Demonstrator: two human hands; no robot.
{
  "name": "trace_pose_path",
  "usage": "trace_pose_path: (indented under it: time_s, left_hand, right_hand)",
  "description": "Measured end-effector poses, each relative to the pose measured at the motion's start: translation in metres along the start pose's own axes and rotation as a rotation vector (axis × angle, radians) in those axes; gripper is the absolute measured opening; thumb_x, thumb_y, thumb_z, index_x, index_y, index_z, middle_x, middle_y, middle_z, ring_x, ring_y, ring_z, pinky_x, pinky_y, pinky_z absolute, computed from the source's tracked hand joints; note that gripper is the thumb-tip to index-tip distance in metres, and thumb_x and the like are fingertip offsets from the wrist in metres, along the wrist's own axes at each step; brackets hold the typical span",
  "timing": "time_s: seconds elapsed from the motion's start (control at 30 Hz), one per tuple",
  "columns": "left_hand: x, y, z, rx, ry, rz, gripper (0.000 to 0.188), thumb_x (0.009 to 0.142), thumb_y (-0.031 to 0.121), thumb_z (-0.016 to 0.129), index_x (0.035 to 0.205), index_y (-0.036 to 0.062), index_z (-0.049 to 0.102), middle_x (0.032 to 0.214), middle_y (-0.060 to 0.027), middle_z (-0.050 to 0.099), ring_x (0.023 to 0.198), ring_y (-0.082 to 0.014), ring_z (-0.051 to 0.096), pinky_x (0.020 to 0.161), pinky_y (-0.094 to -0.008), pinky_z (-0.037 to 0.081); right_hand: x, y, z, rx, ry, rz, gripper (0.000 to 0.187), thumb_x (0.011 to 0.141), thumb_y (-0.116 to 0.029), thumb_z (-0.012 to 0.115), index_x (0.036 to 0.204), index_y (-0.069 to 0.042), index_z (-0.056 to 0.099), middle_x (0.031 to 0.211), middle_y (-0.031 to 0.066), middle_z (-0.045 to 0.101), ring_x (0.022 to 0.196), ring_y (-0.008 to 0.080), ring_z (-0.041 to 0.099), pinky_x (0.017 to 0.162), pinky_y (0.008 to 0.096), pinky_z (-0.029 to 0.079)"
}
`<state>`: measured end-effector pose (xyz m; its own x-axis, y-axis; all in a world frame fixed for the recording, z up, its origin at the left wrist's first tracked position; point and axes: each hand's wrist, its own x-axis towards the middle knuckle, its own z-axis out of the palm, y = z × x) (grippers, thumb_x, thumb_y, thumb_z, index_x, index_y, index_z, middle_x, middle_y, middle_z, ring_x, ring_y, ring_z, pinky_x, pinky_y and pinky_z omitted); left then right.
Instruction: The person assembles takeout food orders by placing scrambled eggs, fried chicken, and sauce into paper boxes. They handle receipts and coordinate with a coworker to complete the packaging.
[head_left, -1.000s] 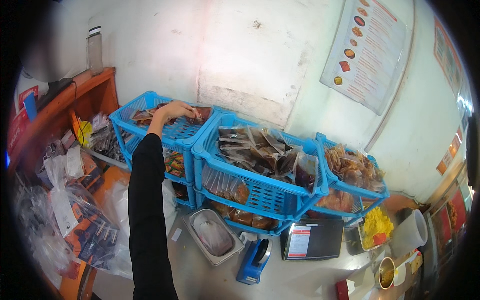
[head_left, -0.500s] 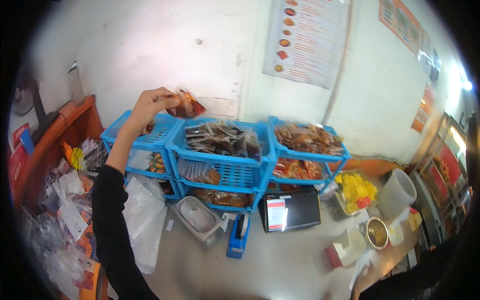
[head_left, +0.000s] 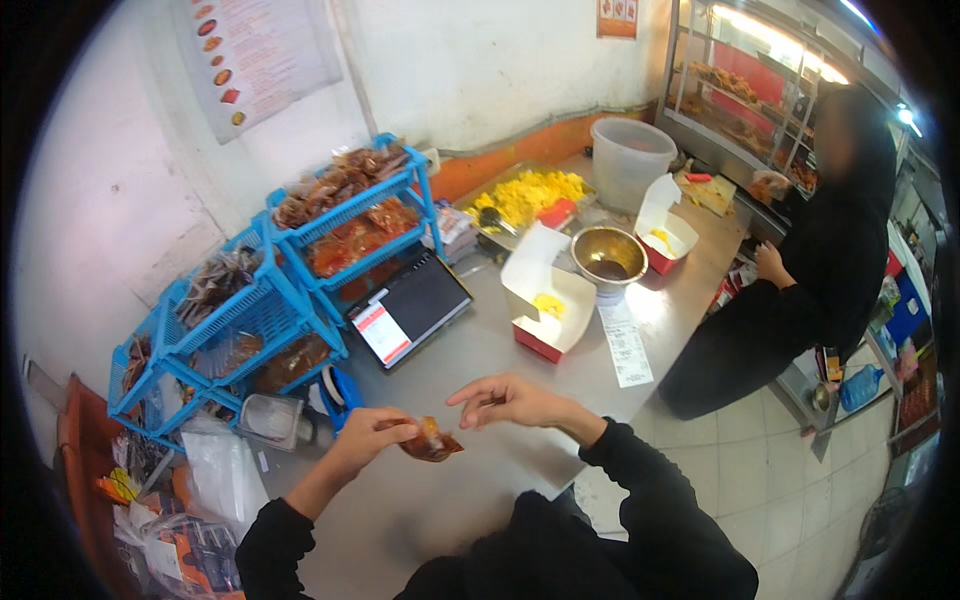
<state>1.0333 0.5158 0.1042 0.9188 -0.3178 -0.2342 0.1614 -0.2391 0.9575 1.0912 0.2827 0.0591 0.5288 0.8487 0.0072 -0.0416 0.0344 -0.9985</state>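
Observation:
My left hand (head_left: 362,440) pinches a small clear plastic sachet of reddish-brown sauce (head_left: 430,443) over the metal table (head_left: 440,520). To its right, my right hand (head_left: 522,404) is held out with its fingers apart, close to the sachet but not gripping it. Beyond my hands stand an open red-and-white food box (head_left: 540,345) with some yellow food inside and a second such box (head_left: 668,255). Between them is a metal bowl (head_left: 609,262). A long printed receipt (head_left: 626,345) lies beside the nearer box.
Blue stacked baskets (head_left: 250,315) full of sachets stand at the left, with a dark tablet (head_left: 410,310) beside them. A tray of yellow food (head_left: 530,198) and a plastic tub (head_left: 632,165) stand at the back. A person in black (head_left: 830,240) is at the right, near a display case (head_left: 750,85).
My left hand has brought the sachet from above the baskets down in front of me. My right hand has come in beside it. The view has turned to the right.

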Motion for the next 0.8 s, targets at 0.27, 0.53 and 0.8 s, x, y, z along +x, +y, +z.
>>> trace_pose_path:
  time_s: [0.27, 0.53, 0.8]
  left_hand:
    - [0.067, -0.047, 0.024, -0.290, 0.339, 0.023, 0.020, 0.082, 0.018, 0.056, 0.093, 0.0019, 0.059, 0.085, -0.0051, 0.061, 0.075, -0.0116, 0.057, 0.068, -0.0259, 0.046]
    - [0.015, -0.074, 0.020, -1.161, 0.761, 0.295, 0.028, 0.087, 0.022, 0.048, 0.108, 0.0017, 0.049, 0.101, -0.0084, 0.056, 0.088, -0.0179, 0.056, 0.073, -0.0281, 0.049]
    - [-0.055, -0.109, 0.082, -1.405, 0.842, 0.341, 0.030, 0.089, 0.025, 0.043, 0.110, 0.0049, 0.049, 0.106, -0.0110, 0.055, 0.093, -0.0210, 0.056, 0.072, -0.0313, 0.053]
  right_hand:
    - [-0.061, 0.120, -0.035, -0.762, 0.313, 0.218, 0.062, 0.072, -0.037, 0.065, 0.120, -0.004, 0.043, 0.105, 0.0178, 0.050, 0.091, 0.0296, 0.053, 0.080, 0.0354, 0.043]
    - [0.014, 0.164, 0.063, -0.899, -0.003, 0.207, 0.061, 0.070, -0.043, 0.063, 0.115, -0.005, 0.047, 0.102, 0.0171, 0.055, 0.095, 0.0329, 0.053, 0.077, 0.0399, 0.044]
    - [0.018, 0.180, 0.010, -0.050, -0.405, 0.528, 0.031, 0.069, -0.024, 0.067, 0.091, -0.005, 0.058, 0.080, 0.0049, 0.058, 0.072, 0.0147, 0.057, 0.060, 0.0264, 0.043]
